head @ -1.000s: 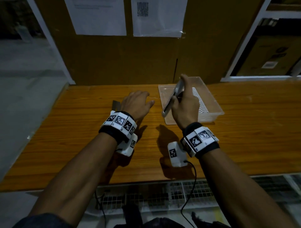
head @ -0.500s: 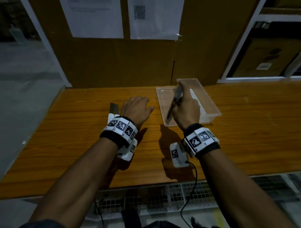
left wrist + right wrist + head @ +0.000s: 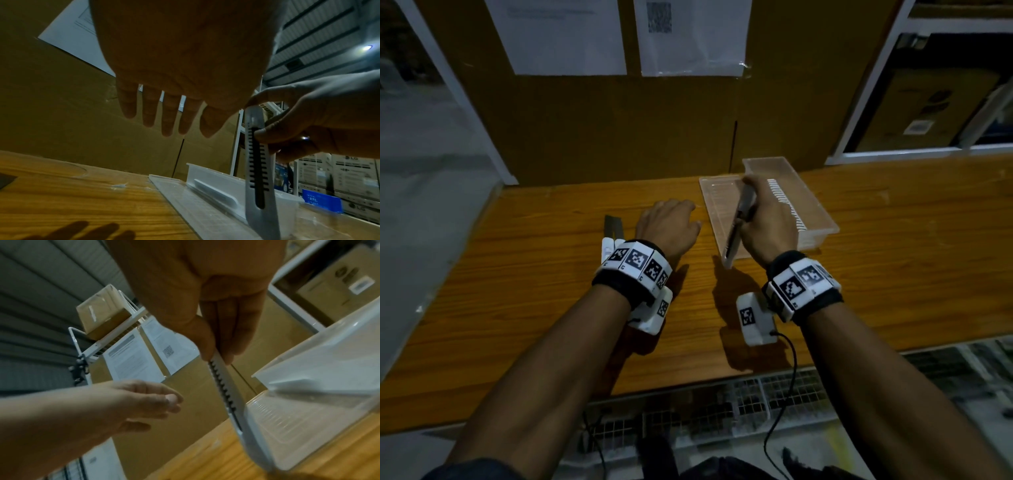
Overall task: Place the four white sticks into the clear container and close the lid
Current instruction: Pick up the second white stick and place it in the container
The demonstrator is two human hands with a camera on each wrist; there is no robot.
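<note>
My right hand [image 3: 751, 202] pinches a white stick [image 3: 736, 233] with a black notched slot. The stick stands steeply, its lower end at the near edge of the flat clear lid [image 3: 717, 205]. In the left wrist view the stick [image 3: 259, 170] reaches down onto the lid [image 3: 205, 203]. The open clear container [image 3: 811, 209] stands just right of the lid, with a white ribbed strip [image 3: 787, 202] showing inside. My left hand [image 3: 674, 219] hovers over the table left of the lid, fingers spread and empty. More white sticks [image 3: 607, 251] peek out by my left wrist.
A dark flat piece [image 3: 612, 224] lies on the wooden table [image 3: 534, 274] beyond the loose sticks. A cardboard wall [image 3: 619, 130] with taped papers backs the table. A white shelf frame [image 3: 866, 113] with boxes stands at the back right.
The stick's lower end has dropped toward the lid's near edge, and my right hand has shifted slightly forward. My left hand has stayed in place.
</note>
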